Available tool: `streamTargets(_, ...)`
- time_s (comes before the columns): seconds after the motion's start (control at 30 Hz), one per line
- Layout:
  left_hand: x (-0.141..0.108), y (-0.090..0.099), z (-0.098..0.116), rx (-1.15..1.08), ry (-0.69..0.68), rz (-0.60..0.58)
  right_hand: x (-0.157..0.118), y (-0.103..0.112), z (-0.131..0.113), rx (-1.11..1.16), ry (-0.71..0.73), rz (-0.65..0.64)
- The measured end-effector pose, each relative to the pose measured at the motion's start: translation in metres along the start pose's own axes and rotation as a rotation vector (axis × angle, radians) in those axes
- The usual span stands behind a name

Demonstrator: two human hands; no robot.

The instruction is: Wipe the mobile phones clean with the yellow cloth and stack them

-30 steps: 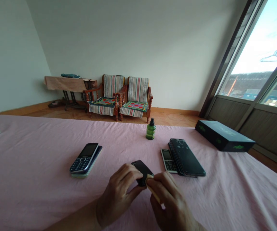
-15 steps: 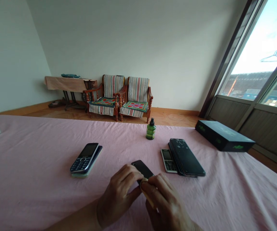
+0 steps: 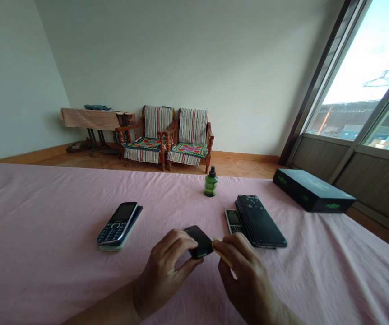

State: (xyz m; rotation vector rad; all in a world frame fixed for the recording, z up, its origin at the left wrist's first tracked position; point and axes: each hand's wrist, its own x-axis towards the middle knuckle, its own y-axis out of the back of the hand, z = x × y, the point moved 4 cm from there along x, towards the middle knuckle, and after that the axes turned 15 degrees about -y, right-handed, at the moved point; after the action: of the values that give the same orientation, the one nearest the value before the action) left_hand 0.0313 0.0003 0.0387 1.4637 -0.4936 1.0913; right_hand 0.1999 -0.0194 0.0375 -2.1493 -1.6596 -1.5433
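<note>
My left hand (image 3: 167, 266) grips a small black phone (image 3: 199, 241) by its near left side, thumb below and fingers on top. In my right hand (image 3: 248, 271) is a thin pale-yellow piece (image 3: 224, 257), perhaps a folded cloth; the fingers hide most of it. Its tip meets the phone's right end, or lies just beside it. Left of my hands, a dark blue keypad phone (image 3: 118, 223) lies on another phone. Beyond my right hand, a small silver-edged keypad phone (image 3: 234, 221) lies against a stack of black smartphones (image 3: 262, 221).
A green bottle (image 3: 210, 183) with a black cap stands near the far edge of the pink cloth (image 3: 55, 271). A flat black box (image 3: 312, 189) lies at the right. Two wooden armchairs (image 3: 187, 135) and a covered table (image 3: 89, 118) stand by the wall, beyond the edge.
My right hand has moved to the right with the pale-yellow piece, from the phone's near side to its right end. The phone is turned a little, and more of it shows.
</note>
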Motion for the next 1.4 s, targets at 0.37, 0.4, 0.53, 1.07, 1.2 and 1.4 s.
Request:
streamTargets(0.37,-0.002,-0.001,0.001,-0.038,-0.019,0.008,-0.004,-0.012,-0.022,0.058,0.108,-0.063)
streamTargets(0.4,-0.003,-0.001,0.0,-0.035,-0.016,0.013,-0.005,-0.013,-0.024,0.053,0.121,-0.078)
streamTargets(0.53,-0.004,0.0,-0.004,-0.006,0.003,0.023,-0.004,-0.008,-0.017,0.048,0.106,-0.076)
streamTargets(1.07,-0.001,0.001,-0.001,-0.013,-0.004,0.01,-0.001,-0.004,-0.007,0.032,0.089,-0.103)
streamTargets(1.2,-0.003,-0.001,-0.001,-0.041,0.002,-0.011,-0.003,-0.007,-0.012,0.021,0.131,-0.168)
streamTargets(1.4,-0.005,-0.002,-0.002,-0.08,-0.015,-0.079,-0.001,-0.006,0.001,-0.016,0.022,-0.115)
